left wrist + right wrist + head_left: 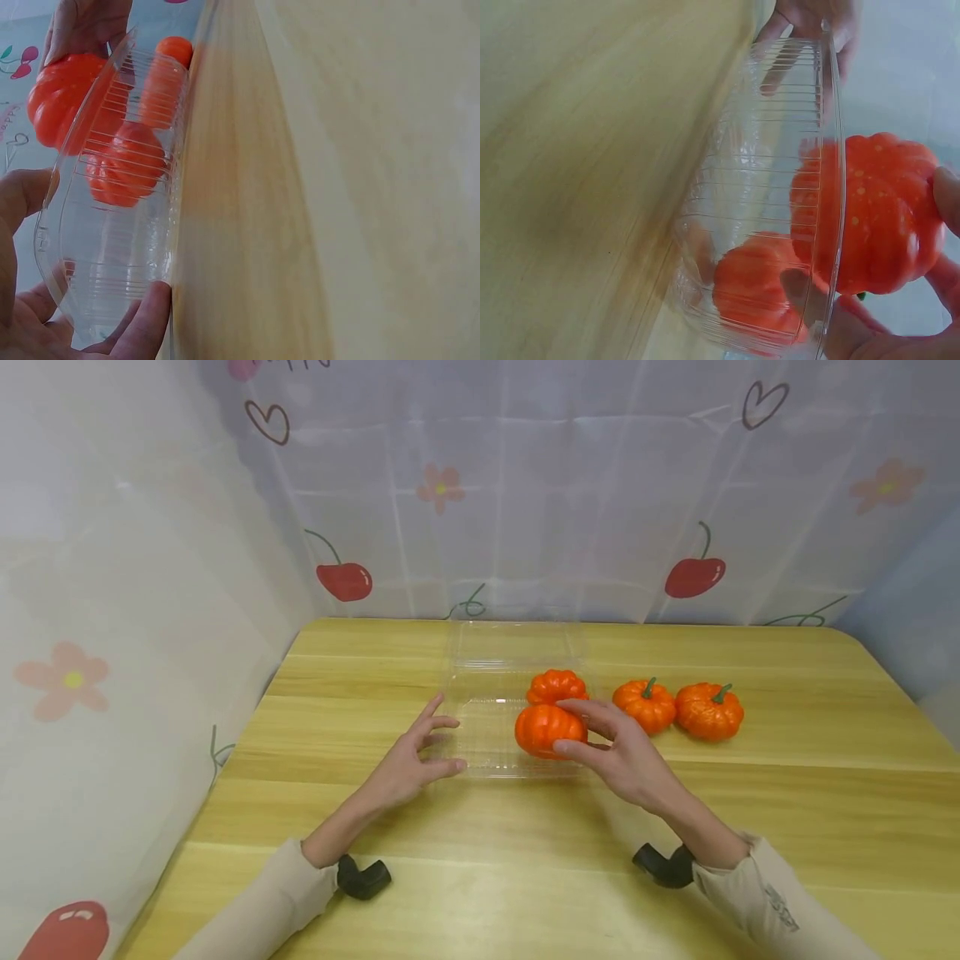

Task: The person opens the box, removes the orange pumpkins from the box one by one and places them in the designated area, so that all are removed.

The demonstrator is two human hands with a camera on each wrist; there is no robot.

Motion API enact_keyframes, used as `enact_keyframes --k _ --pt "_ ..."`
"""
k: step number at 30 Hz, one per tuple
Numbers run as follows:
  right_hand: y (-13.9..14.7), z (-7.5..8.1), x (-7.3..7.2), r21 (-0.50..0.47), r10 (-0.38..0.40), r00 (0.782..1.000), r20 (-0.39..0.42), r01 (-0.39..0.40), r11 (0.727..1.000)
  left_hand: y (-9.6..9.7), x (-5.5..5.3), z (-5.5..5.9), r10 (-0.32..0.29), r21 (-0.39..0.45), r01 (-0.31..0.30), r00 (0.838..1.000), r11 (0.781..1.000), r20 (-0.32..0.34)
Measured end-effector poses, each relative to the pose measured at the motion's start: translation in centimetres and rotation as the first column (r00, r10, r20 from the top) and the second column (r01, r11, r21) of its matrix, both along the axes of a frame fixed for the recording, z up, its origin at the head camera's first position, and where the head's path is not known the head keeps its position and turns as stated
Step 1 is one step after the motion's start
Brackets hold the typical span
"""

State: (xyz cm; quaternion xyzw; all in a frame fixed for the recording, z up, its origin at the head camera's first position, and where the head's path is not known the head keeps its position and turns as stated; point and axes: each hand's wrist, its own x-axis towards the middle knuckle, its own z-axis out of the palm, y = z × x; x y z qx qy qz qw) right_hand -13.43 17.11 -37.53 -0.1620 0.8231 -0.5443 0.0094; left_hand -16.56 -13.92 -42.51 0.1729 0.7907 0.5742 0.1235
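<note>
A clear plastic clamshell box (483, 747) lies on the table with its lid (517, 643) raised at the back. One small orange pumpkin (557, 685) sits inside at the back right. My right hand (626, 756) grips a second pumpkin (547, 732) between thumb and fingers, partly below the rim at the front right of the box. In the right wrist view this held pumpkin (889, 214) overlaps the box's rim. My left hand (408, 764) is at the box's left side, thumb and fingers spread around its edge; the left wrist view shows the thumb (34, 191) at the rim.
Two more pumpkins with green stems, one nearer the box (645, 706) and one farther right (710, 712), stand side by side on the wooden table (480, 868). A printed curtain (525, 510) hangs behind the table's far edge, and another sheet (135, 610) hangs at the left.
</note>
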Motion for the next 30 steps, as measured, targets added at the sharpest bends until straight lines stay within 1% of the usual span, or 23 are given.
enact_keyframes --k 9,12,18,22,25,28,30 --pt "0.5 0.2 0.4 -0.014 0.007 0.999 0.039 -0.006 1.0 0.0 0.0 -0.1 -0.001 -0.012 0.001 1.0 1.0 -0.008" --pt "0.8 0.2 0.6 -0.017 0.006 1.0 0.03 -0.006 1.0 0.0 0.0 -0.1 -0.012 -0.008 0.012 1.0 1.0 -0.016" --pt "1.3 0.3 1.0 0.008 -0.007 1.0 -0.015 0.007 1.0 0.0 -0.1 -0.2 -0.011 -0.009 0.011 1.0 1.0 -0.015" --pt "1.6 0.6 1.5 0.002 -0.015 0.999 -0.028 0.015 1.0 0.0 -0.1 -0.2 -0.013 -0.003 0.013 1.0 1.0 -0.016" --pt "1.9 0.8 1.9 -0.023 -0.02 1.0 -0.004 0.02 1.0 0.0 0.0 -0.1 -0.013 0.001 0.013 1.0 1.0 -0.016" --pt "2.1 0.9 2.4 -0.047 -0.05 0.998 0.023 0.051 0.998 0.0 -0.1 -0.1 -0.011 0.006 0.011 1.0 1.0 -0.013" --pt "2.2 0.9 2.7 -0.065 -0.073 0.997 0.025 0.075 0.995 0.0 -0.1 -0.1 -0.011 0.01 0.011 1.0 1.0 -0.012"
